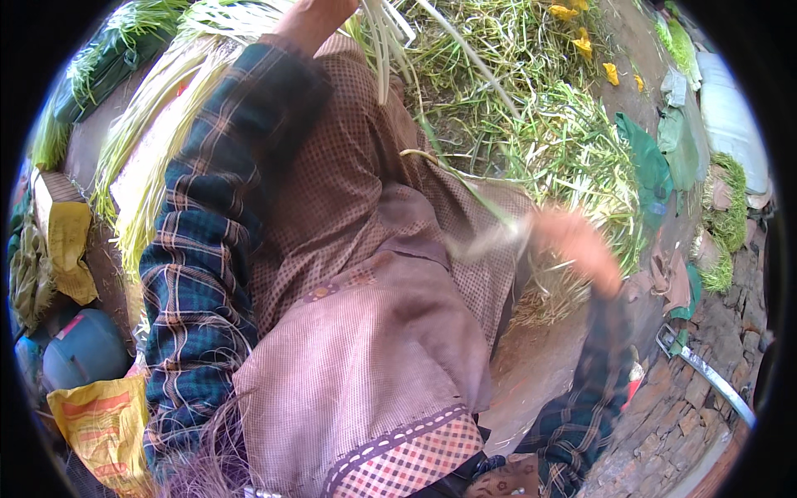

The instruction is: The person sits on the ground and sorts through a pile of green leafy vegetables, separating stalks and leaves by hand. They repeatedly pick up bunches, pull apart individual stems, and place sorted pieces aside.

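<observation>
My left hand (320, 22) is at the top edge, partly cut off. From it hang several long, pale leafy stalks (383, 56), which look like chives. To the right, my right hand (576, 246) is blurred by motion above a heap of green and straw-coloured leaf trimmings (560, 143). A green leaf (467, 183) and pale blurred strands lie close to its fingers; whether they are gripped is unclear. Beneath both arms spreads a brown checked apron (373, 311) over my lap. Beside my left sleeve lies a larger bundle of pale yellow-green stalks (149, 143).
At the left are a dark green bag topped with greens (118, 68), a blue rounded container (87, 352) and a yellow printed sack (103, 429). Orange-yellow flowers (582, 43) lie beyond the trimmings. Green plastic sheeting (647, 162) and a metal-buckled strap (710, 367) are on the right.
</observation>
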`<state>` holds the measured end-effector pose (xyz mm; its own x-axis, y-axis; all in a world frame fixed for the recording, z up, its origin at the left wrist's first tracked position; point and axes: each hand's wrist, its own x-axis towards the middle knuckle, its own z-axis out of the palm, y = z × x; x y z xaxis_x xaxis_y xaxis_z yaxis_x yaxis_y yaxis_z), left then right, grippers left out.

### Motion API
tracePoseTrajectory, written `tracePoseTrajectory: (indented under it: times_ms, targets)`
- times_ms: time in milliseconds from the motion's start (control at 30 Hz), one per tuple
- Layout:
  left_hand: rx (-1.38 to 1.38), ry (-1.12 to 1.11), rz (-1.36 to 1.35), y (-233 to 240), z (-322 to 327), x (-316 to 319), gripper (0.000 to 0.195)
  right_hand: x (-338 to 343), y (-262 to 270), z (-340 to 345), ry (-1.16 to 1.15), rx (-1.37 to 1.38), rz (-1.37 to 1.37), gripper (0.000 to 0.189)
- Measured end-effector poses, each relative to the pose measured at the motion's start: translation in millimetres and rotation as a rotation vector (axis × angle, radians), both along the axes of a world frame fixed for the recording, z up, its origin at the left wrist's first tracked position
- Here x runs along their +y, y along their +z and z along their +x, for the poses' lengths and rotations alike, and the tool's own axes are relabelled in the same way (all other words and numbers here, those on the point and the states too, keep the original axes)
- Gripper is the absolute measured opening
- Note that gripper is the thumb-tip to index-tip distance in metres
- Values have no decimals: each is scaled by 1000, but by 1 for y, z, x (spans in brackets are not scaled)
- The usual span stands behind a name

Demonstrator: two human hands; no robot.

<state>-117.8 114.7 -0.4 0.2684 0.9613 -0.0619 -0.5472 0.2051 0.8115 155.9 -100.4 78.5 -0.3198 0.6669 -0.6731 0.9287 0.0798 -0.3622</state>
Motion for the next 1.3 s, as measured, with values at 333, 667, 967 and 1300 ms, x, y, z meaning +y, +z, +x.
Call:
tracePoseTrajectory:
  times_ms: [333, 667, 967, 1300]
  targets:
    - [-84, -47, -41, 19, 7, -40, 14, 77, 15, -34, -455, 748, 954, 35]
    - [122, -381, -29, 34, 99, -130, 23, -31, -40, -32, -882, 881, 807, 15]
    - [68, -471, 55, 42, 113, -148, 22, -83, -79, 60, -1057, 690, 1001, 21]
    - [-112, -602, -320, 53, 113, -142, 17, -117, -107, 194, -1349, -296, 992, 15]
